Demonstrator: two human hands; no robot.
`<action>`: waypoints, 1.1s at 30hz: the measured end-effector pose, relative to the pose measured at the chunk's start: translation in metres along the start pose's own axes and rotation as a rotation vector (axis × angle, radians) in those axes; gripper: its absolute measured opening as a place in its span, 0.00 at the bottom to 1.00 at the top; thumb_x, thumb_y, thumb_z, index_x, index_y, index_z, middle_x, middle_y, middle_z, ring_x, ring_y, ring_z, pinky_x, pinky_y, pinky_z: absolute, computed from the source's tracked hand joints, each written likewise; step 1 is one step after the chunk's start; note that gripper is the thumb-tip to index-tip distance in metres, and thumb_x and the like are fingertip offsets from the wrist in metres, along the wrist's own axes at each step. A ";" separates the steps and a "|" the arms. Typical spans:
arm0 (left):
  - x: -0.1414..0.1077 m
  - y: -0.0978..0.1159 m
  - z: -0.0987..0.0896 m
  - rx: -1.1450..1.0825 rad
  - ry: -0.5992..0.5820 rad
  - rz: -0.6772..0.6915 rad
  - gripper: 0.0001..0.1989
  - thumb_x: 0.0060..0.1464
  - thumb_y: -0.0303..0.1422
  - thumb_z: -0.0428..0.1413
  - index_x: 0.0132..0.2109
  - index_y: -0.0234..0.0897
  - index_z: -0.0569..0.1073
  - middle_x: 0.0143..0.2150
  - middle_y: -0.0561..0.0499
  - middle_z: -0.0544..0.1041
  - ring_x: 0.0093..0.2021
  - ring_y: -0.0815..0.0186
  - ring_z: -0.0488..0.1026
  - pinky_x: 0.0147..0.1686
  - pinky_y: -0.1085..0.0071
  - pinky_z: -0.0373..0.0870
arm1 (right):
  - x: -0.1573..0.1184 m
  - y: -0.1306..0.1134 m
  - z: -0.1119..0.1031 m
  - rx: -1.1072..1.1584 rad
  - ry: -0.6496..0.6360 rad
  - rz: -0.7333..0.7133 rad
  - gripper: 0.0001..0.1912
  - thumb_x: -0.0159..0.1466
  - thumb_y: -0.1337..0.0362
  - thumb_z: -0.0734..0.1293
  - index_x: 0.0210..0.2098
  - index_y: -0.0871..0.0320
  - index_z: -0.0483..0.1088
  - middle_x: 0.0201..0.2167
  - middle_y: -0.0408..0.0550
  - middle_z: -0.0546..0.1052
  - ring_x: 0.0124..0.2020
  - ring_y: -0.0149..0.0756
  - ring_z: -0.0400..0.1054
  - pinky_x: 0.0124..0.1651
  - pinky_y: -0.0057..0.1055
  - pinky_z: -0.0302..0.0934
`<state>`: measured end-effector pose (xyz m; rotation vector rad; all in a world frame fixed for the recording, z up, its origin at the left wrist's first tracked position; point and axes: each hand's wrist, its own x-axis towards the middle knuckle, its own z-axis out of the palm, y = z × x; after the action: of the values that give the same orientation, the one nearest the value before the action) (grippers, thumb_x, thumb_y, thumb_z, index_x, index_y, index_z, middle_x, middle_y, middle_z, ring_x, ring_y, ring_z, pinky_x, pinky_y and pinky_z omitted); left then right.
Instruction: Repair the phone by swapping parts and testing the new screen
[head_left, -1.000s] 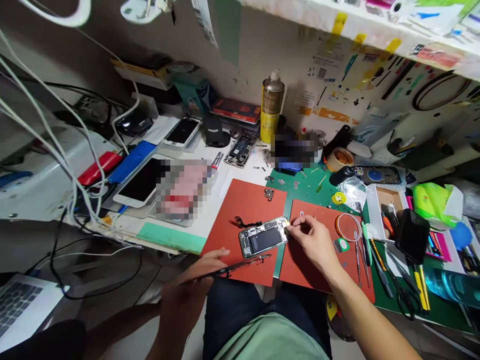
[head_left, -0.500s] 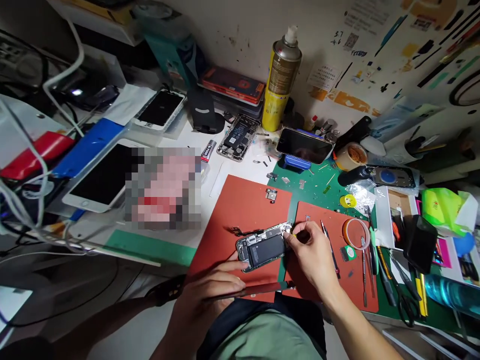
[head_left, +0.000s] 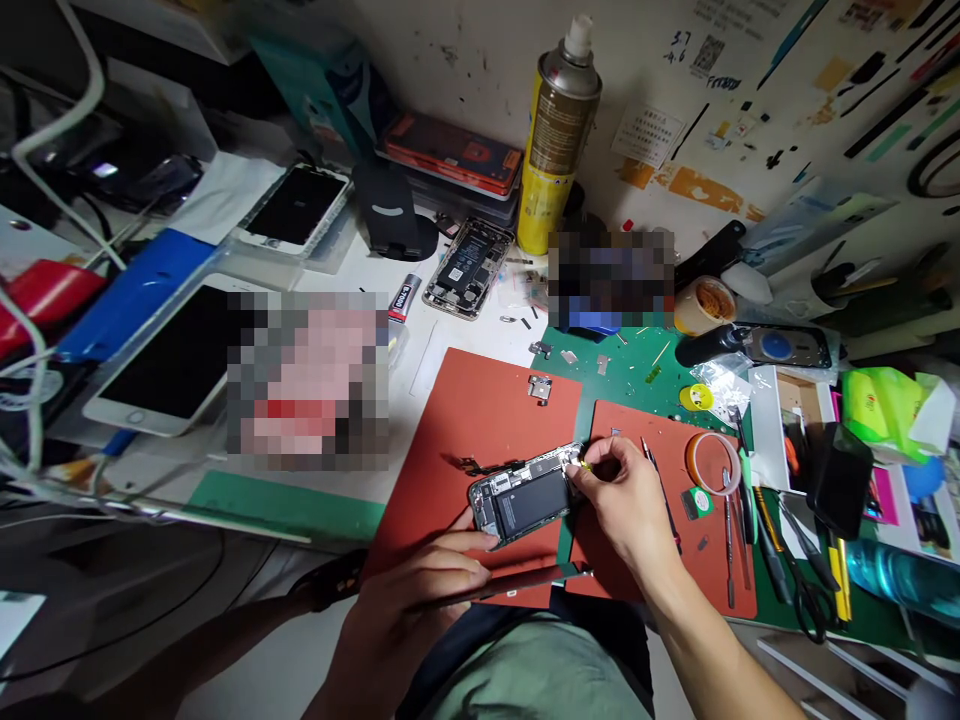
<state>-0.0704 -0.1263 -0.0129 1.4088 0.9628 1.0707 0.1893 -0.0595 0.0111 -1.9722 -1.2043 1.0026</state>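
An opened phone (head_left: 525, 497), its black battery and inner boards bared, is tilted over the red mat (head_left: 499, 395). Closed at its lower left corner, my left hand (head_left: 427, 580) steadies it with the fingertips. A long, thin dark piece (head_left: 517, 582) juts rightward from under the same hand; its kind is unclear. At the phone's upper right end, my right hand (head_left: 619, 490) is closed in a pinch. A bit of yellow shows by those fingertips, too small to name. Black flex cables (head_left: 487, 467) stick out along the phone's far edge.
Another opened phone (head_left: 470, 268) lies beyond the mat, near a yellow spray can (head_left: 555, 140). To the right are a screwdriver (head_left: 660, 490), a roll of tape (head_left: 712, 463), scissors (head_left: 814, 605) and a water bottle (head_left: 900, 590). A white-framed phone screen (head_left: 176, 350) lies left.
The view has shifted slightly, so the bench things at the left appear farther left. Both hands keep their places on the opened phone, with the right fingers still pinched at its corner.
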 end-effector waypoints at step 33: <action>0.000 -0.005 -0.004 -0.021 -0.059 0.037 0.15 0.67 0.23 0.57 0.54 0.41 0.82 0.51 0.44 0.86 0.58 0.51 0.81 0.62 0.52 0.76 | -0.003 -0.001 0.001 0.062 0.010 0.062 0.15 0.58 0.50 0.75 0.32 0.54 0.71 0.32 0.46 0.75 0.32 0.40 0.66 0.36 0.34 0.60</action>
<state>-0.0746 -0.1252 -0.0175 1.4380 0.8836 1.0585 0.1869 -0.0612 0.0124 -1.9745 -1.0989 1.0473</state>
